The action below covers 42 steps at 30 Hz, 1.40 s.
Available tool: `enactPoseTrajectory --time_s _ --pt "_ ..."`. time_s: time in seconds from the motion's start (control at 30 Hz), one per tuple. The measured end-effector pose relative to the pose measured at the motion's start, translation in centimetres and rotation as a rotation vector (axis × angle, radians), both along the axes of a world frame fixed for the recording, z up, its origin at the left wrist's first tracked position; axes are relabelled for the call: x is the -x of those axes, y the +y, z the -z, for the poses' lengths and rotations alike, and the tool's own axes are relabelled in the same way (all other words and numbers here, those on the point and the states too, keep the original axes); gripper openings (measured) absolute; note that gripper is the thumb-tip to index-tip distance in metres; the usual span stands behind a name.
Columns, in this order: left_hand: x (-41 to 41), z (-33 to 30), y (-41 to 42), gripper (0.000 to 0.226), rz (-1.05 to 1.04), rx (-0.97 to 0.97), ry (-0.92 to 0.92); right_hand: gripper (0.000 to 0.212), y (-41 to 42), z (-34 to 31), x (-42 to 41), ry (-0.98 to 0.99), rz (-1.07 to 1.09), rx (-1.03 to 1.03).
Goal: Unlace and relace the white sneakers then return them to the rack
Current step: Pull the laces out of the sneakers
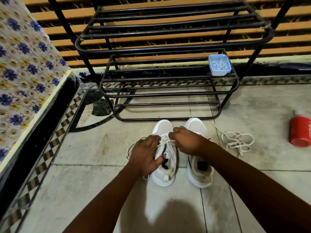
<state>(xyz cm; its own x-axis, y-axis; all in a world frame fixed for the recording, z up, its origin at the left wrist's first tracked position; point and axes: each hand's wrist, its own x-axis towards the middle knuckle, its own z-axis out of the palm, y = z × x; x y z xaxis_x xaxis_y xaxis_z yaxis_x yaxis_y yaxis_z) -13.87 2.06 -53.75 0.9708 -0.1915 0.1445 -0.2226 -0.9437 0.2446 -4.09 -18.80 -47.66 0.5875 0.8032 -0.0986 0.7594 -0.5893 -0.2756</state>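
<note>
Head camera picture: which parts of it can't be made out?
- Head view: the laces on the left sneaker are partly covered by the left hand and right hand.
- Contents of the blue tub on the rack: too small to tell.
- Red bottle: cut off by the right edge.
</note>
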Motion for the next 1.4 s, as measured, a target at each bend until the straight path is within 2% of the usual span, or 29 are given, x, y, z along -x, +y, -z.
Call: enactPoseTrajectory --time_s 0.07,0.2,0.3,0.4,0.47,0.53,0.6,0.63,0.67,0.77,0.87,0.97,1.1,1.2,1.3,1.4 --pt "0.0 0.1 0.0 0.073 0.007 -0.007 0.001 0.010 -0.1 0.3 0.0 -0.082 -0.033 -0.002" --pt "-0.2 0.4 0.2 0.076 -0.001 -0.008 0.021 0.017 0.5 -0.6 0.2 -0.222 -0.002 -0.217" --pt "-0.2 0.3 0.3 0.076 -0.007 0.009 0.021 0.023 1.3 -0.7 0.6 -0.159 0.103 -0.315" --pt "-0.2 0.2 0.3 0.075 -0.013 0.022 0.006 0.018 0.9 -1.6 0.1 0.095 0.286 -0.630" --pt "-0.2 0.2 0.2 0.076 -0.015 0.030 0.011 0.015 0.6 -3.0 -0.1 0.419 0.384 -0.991" --pt "-0.2 0.4 0.2 0.076 -0.014 0.036 0.017 0.017 0.7 -4.5 -0.2 0.687 0.487 -1.266" --pt "-0.2 0.5 0.2 0.076 -0.013 0.035 0.021 0.019 0.8 -5.6 -0.1 0.802 0.551 -1.386" --pt "-0.1 0.5 0.2 0.076 -0.013 0.036 0.023 0.020 0.7 -5.5 -0.4 0.775 0.544 -1.352" --pt "-0.1 0.5 0.2 0.076 -0.014 0.037 0.020 0.020 0.3 -5.2 -0.7 0.674 0.509 -1.234" --pt "-0.1 0.5 0.2 0.076 -0.019 0.041 0.011 0.013 -1.1 -3.6 -1.5 0.262 0.295 -0.647" --pt "-0.1 0.8 0.3 0.076 -0.024 0.028 0.023 0.011 -1.5 -2.8 -1.0 0.127 0.099 -0.318" --pt "-0.1 1.0 0.3 0.076 -0.026 0.025 0.027 0.007 -0.7 -1.4 -0.2 0.056 -0.031 -0.146" --pt "-0.2 0.9 0.2 0.076 -0.033 0.012 0.027 0.017 -0.2 -0.5 -0.4 -0.004 0.019 -0.230" --pt "-0.4 1.0 0.3 0.074 -0.032 0.021 0.029 0.029 -0.5 -1.6 -0.5 0.154 0.224 -0.407" --pt "-0.3 1.1 0.3 0.074 -0.025 0.031 0.020 0.024 -1.4 -2.4 -0.3 0.342 0.448 -0.715" --pt "-0.2 0.9 0.2 0.074 -0.021 0.046 -0.007 0.021 -2.0 -2.6 0.0 0.486 0.591 -0.887"
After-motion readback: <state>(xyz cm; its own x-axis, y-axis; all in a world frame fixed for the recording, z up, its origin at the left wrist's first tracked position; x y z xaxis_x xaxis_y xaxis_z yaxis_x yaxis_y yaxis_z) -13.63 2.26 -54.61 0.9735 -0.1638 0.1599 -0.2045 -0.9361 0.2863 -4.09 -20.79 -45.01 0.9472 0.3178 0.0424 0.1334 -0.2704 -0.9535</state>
